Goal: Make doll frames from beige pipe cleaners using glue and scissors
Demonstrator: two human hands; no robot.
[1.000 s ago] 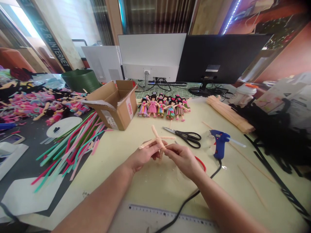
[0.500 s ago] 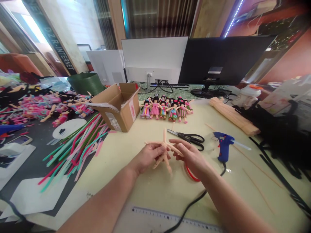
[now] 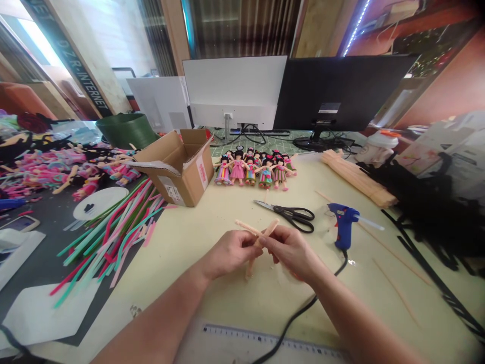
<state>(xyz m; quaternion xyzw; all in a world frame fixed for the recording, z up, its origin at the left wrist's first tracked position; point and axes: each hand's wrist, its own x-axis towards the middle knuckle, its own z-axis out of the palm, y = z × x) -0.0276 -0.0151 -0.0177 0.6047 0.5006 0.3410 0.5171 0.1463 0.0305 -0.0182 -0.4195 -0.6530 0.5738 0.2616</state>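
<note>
Between my two hands is a peach pipe-cleaner figure [image 3: 248, 227], its limbs crossing and sticking out above and below the fingers. My left hand [image 3: 230, 254] is closed, pinching the figure at its middle from the left. My right hand [image 3: 291, 252] is also closed, gripping it from the right with fingertips meeting the left ones. The fingers hide the figure's centre. Just beyond the right hand lie black-handled scissors [image 3: 293, 214], blades toward the left. A blue glue gun [image 3: 344, 225] stands to the right, its black cord running under my right forearm.
Finished dolls [image 3: 250, 169] lie in a group behind the scissors, beside an open cardboard box [image 3: 182, 184]. Coloured pipe cleaners [image 3: 113, 227] spread at left, near a heap of dolls [image 3: 71, 167]. A peach bundle [image 3: 358, 178] lies right; a ruler [image 3: 265, 339] is in front.
The figure has been turned and tilted, so its limbs now form a cross above the fingers. My right hand has moved left, close against the left hand. The view has shifted slightly.
</note>
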